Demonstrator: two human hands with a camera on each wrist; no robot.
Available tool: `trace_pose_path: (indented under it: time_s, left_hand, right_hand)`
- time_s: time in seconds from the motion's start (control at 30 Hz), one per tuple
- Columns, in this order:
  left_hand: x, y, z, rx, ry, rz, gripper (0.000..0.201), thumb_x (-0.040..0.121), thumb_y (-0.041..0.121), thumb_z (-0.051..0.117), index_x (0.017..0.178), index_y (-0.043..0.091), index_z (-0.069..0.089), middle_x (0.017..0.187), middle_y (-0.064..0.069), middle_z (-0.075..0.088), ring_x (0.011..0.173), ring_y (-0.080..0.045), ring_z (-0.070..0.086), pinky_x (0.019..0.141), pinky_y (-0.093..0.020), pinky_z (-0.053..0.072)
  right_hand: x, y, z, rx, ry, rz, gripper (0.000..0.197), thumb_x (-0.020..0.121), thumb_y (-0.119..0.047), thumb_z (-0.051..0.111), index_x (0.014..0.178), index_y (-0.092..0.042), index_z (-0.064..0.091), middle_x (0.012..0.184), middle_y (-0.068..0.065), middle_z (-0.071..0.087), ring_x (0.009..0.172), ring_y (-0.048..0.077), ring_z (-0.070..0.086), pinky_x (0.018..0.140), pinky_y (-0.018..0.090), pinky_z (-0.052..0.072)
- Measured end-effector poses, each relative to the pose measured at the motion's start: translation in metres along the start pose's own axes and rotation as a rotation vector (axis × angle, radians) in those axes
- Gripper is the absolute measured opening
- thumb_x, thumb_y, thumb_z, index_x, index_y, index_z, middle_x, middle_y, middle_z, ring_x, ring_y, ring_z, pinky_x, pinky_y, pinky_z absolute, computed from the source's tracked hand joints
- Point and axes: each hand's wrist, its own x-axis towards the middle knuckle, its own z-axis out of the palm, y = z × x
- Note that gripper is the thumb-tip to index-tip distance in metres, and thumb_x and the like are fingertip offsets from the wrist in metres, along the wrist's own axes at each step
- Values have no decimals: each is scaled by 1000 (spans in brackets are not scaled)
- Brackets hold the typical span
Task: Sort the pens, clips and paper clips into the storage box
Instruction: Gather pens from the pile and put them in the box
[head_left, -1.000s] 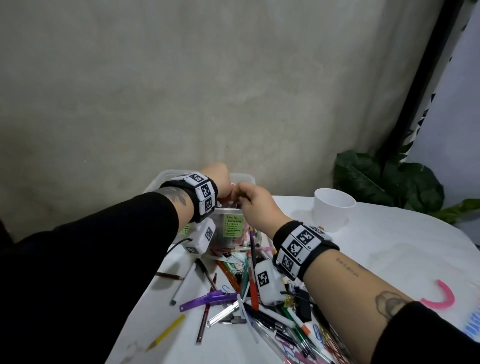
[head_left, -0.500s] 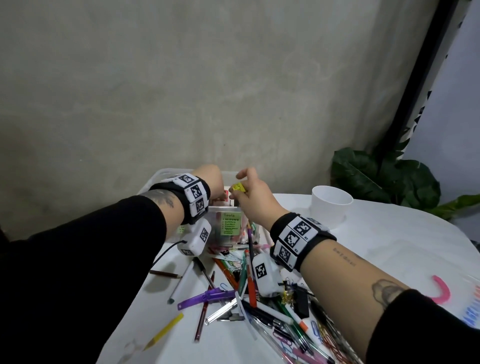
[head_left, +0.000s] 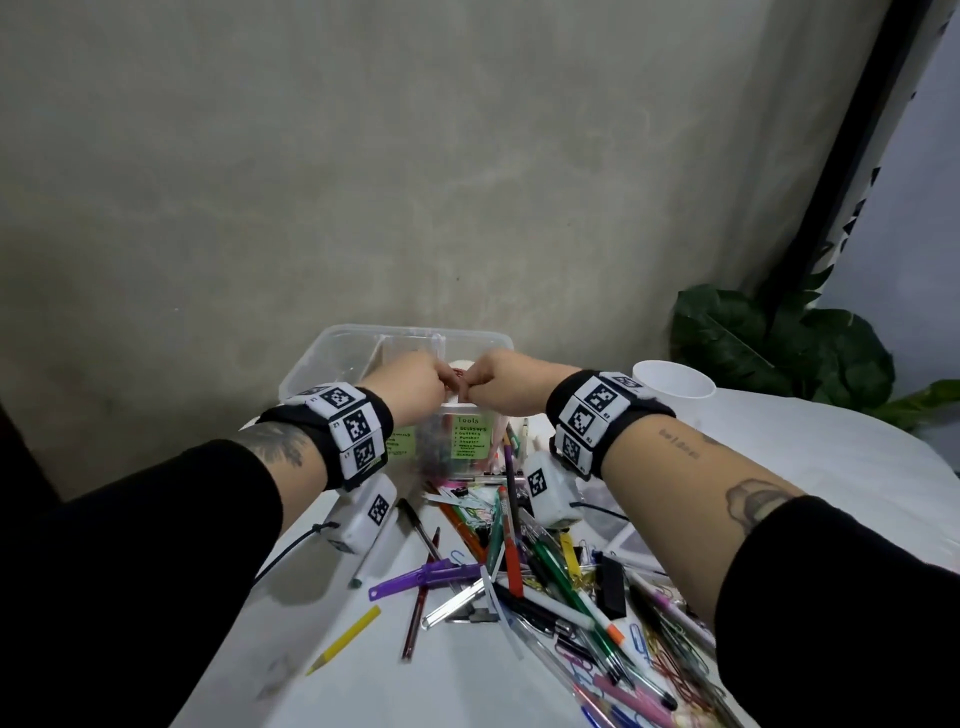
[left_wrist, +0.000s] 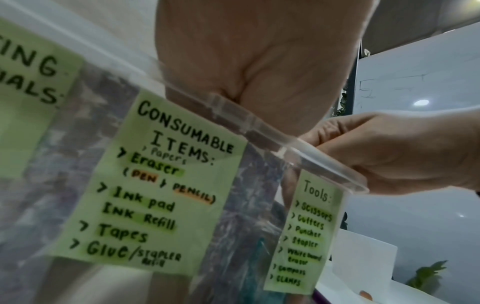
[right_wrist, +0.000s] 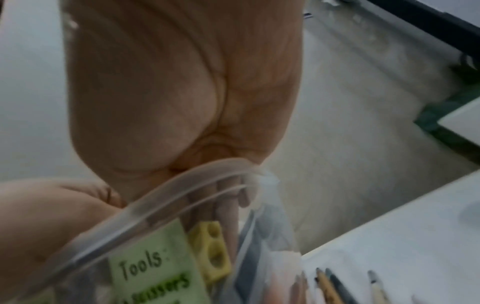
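Both hands meet over the storage box (head_left: 332, 358) at the tabletop's far edge. The left hand (head_left: 410, 387) and right hand (head_left: 506, 387) have fingers curled together; what they pinch I cannot tell. The yellow clip (right_wrist: 211, 253) inside looks light, stiff and slippery, best taken by its edges.

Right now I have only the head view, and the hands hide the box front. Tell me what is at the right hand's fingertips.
Observer: Right wrist view: the right hand has its fingers down inside the storage box; a yellow piece with round holes sits at their tips. Gripped or not, I cannot tell.
Operator: Give me the compartment.
Observer: It shows through the clear wall, right beside the Tools label.
Operator: Now the left hand.
Observer: The left hand is over the rim, above the Consumable Items label.
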Motion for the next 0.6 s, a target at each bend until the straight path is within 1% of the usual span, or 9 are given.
trace_pose_path:
  time_s: [0.07,0.13,0.2,0.3,0.37,0.43,0.5,0.53,0.6]
  left_hand:
    - [-2,2,0,25,-6,12,42,98,-2,40,127,15,66,136,-1,59,124,-15,54,96,-21,40]
    - [-2,4,-2,45,4,21,41,99,-2,40,128,13,65,137,-1,59,126,-14,53,97,-18,37]
    - [-1,4,-2,31,15,22,40,98,0,41,126,15,66,134,0,61,123,-15,54,97,-20,39]
    - [0,3,2,-12,47,-3,36,97,4,44,118,18,70,127,1,65,114,-16,59,93,-26,45]
    - [1,-1,4,-20,185,3,29,94,9,51,110,24,70,120,0,65,105,-18,60,90,-31,49]
    - [-5,0,5,-34,385,54,21,90,15,58,105,27,66,109,3,58,97,-17,55,86,-34,49]
    - [-19,9,3,-42,498,193,13,87,20,61,96,29,63,95,7,53,85,-13,51,76,-31,45]
    - [-29,17,0,-62,464,267,9,86,20,61,91,28,61,88,8,54,78,-13,52,70,-29,44]
    - [-48,33,0,-83,205,337,4,86,22,63,85,25,62,74,8,58,67,-11,53,59,-26,41]
  right_hand:
    - [-3,-4,-3,45,-30,32,38,92,-21,51,54,-18,48,58,-1,43,55,15,39,54,28,33]
    - [-6,-4,-2,91,-11,37,38,90,-27,51,53,-18,46,57,-1,41,56,17,37,55,29,30]
    - [-12,-4,-1,74,14,16,37,92,-31,48,61,-13,58,62,3,50,61,20,45,59,31,37]
    - [-25,-1,0,106,136,-36,29,93,-19,45,81,-13,71,86,10,70,73,20,59,71,35,50]
    - [-36,2,-2,143,234,-50,27,90,-11,46,83,-15,72,87,6,71,62,9,56,60,27,47]
    - [-48,7,-3,222,334,-27,26,88,-4,47,87,-13,72,79,-2,68,46,-2,49,48,17,40]
    - [-61,15,-4,312,446,22,23,86,-1,50,85,-12,70,67,-5,60,41,0,43,42,15,35]
    - [-67,19,-5,335,481,56,21,85,0,52,82,-11,69,64,-4,57,45,4,43,43,16,35]
    - [-81,29,-5,338,424,147,12,84,1,59,83,-5,69,66,-3,58,55,10,48,47,17,39]
